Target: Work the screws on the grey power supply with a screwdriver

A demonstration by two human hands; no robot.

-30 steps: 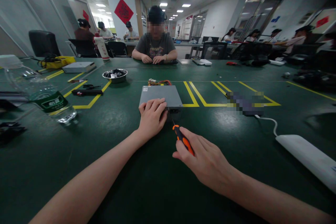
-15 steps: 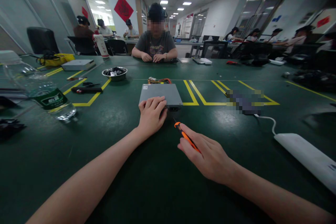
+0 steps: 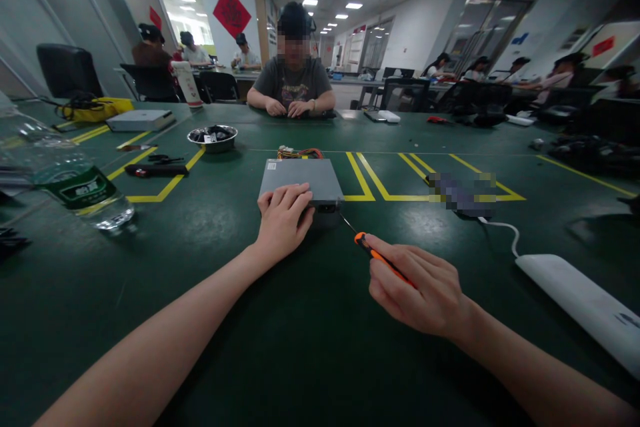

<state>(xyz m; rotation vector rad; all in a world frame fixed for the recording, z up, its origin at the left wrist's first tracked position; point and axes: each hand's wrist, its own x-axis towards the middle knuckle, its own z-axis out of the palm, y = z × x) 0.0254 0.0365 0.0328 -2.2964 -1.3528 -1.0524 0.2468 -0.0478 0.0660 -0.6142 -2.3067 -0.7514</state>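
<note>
hands: two, both of the person who wears the camera.
grey metal box: one (image 3: 320,175); it lies flat on the green table (image 3: 280,333), in front of the person, near the middle.
screwdriver: one (image 3: 376,253), orange and black, with a thin metal shaft.
bottle: one, clear (image 3: 83,188), with one green label, at the left.
bowl: one, shiny metal (image 3: 213,146), with dark things inside which i cannot count.
cup: one, tall and pale (image 3: 187,85), behind the bowl.
white device: one (image 3: 570,300), at the right, with one white cable (image 3: 516,239).
look of the box: dull grey, top plain and smooth; one small white sticker (image 3: 271,165) at the far left corner, one black socket (image 3: 327,208) on the near side, and coloured wires (image 3: 313,153) at the far edge.
left hand (image 3: 284,219): it grasps the box by the near left edge, fingers on top.
right hand (image 3: 420,287): closed around the screwdriver handle; the tip is close to the near right corner of the box, but if it touches, i cannot tell.
</note>
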